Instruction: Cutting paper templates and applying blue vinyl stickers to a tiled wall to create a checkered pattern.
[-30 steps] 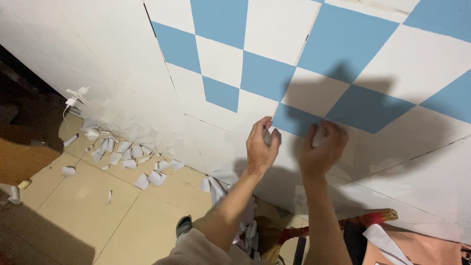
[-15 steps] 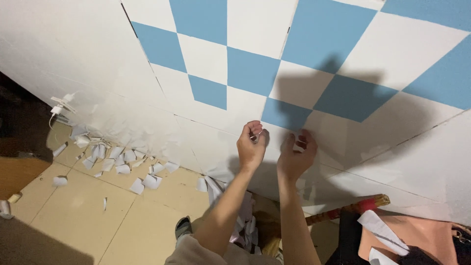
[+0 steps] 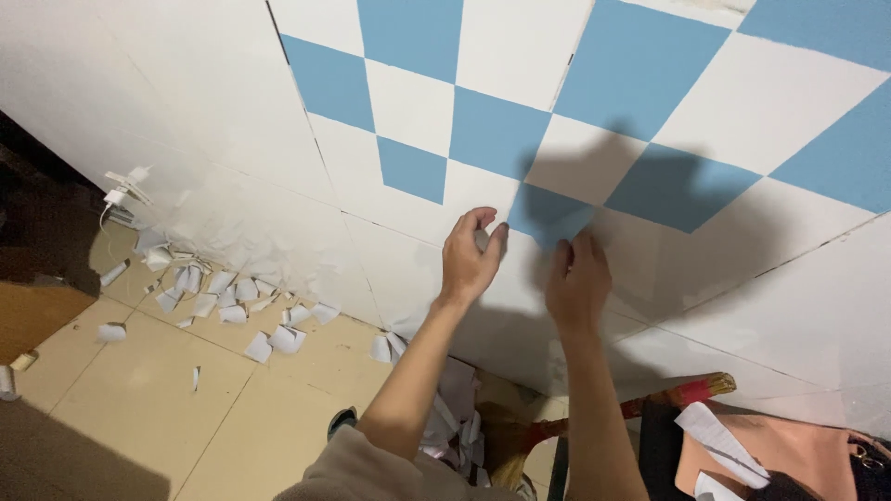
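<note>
Head view: both hands are raised against a wall [image 3: 232, 121] patterned with blue and white squares. The left hand [image 3: 471, 260] is curled, thumb and fingertips pinched at the lower corner of a blue square [image 3: 549, 215]; what is pinched is too small to be told, though a film edge is likely. The right hand [image 3: 577, 283] is laid open and flat on the wall, just at 4 o'clock from the left hand, directly below that same square. White scraps [image 3: 223, 301] are scattered on the floor [image 3: 139, 408] along the wall's foot, at 8 o'clock from the hands. A broom handle [image 3: 650, 404] is seen at 5 o'clock.

A tear is judged the main risk: if the pinched edge is pulled too sharply, only a small fragment may come away. Grip may also be lost, the pinch being made by fingertips alone.
</note>
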